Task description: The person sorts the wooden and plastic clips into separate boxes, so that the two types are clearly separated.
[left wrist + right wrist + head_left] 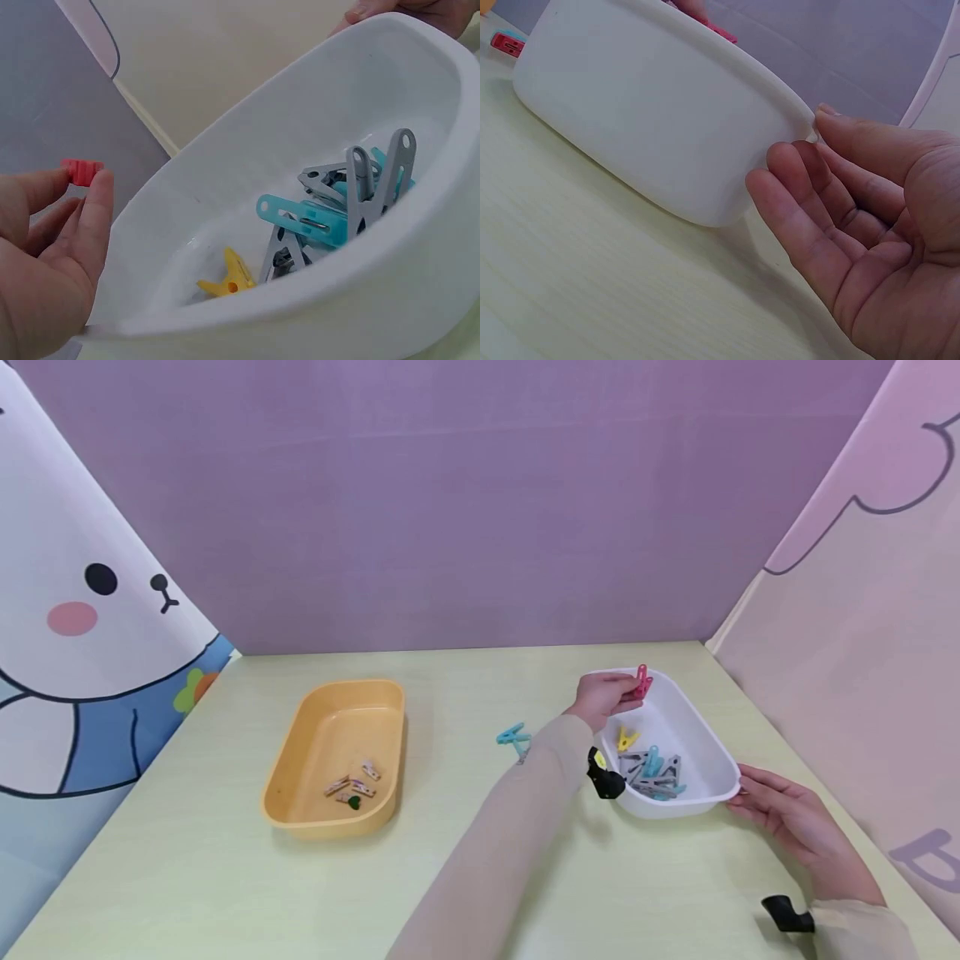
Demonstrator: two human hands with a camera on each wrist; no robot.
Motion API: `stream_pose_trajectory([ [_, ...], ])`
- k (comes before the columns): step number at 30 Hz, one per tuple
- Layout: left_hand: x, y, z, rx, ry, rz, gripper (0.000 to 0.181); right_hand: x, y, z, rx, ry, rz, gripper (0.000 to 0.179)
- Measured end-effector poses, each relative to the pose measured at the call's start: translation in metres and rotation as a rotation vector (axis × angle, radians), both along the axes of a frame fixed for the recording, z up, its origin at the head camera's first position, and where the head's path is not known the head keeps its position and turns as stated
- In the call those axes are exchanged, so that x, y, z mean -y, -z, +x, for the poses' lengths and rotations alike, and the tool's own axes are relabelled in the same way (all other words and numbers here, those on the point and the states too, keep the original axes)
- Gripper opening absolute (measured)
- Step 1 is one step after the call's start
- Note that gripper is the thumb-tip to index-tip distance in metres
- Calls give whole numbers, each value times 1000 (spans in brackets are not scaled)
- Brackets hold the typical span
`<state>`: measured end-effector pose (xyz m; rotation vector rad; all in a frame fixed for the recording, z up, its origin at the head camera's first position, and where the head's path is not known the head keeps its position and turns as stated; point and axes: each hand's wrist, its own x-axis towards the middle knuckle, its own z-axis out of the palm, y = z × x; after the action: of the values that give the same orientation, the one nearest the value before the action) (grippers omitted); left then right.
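Between the fingertips of my left hand [600, 697] is a pinched red clothespin [642, 681], held over the far left part of a white tub [708, 752]. In the left wrist view, the red clothespin [82, 171] shows end-on. My right hand [783, 818] grips the tub's near right corner, thumb at the rim and fingers curled under it, as the right wrist view shows. Inside the tub lie a yellow clothespin [231, 276], several grey clothespins [367, 187] and some teal clothespins [304, 217].
Left of the left sleeve, a teal clothespin [513, 735] lies on the table; a red clothespin [508, 43] beside it shows in the right wrist view. A yellow tub [337, 706] at left holds several small wooden clothespins [362, 787]. Printed fabric walls surround the table.
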<state>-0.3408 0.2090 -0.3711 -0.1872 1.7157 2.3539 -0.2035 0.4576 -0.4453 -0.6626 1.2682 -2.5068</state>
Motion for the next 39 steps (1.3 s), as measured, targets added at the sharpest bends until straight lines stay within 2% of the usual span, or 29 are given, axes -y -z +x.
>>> stream_pose_trajectory([
  [6, -2, -1, 7, -28, 29, -117, 9, 1, 0, 0, 5, 7, 11, 45],
  [11, -2, -3, 10, -36, 44, -169, 15, 2, 0, 0, 6, 14, 18, 44],
  [16, -2, -4, 12, -32, 41, -153, 13, 2, -1, 0, 19, 22, 21, 44],
  [23, -1, -3, 14, -50, 46, -194, 13, 2, -1, 2, 27, 37, 36, 44],
  [33, 1, 2, 9, -94, 85, -135, 19, 2, -1, 3, 28, 42, 56, 44],
  [39, 9, -1, 10, -118, 112, -122, 20, 2, 0, 2, 29, 39, 48, 45],
])
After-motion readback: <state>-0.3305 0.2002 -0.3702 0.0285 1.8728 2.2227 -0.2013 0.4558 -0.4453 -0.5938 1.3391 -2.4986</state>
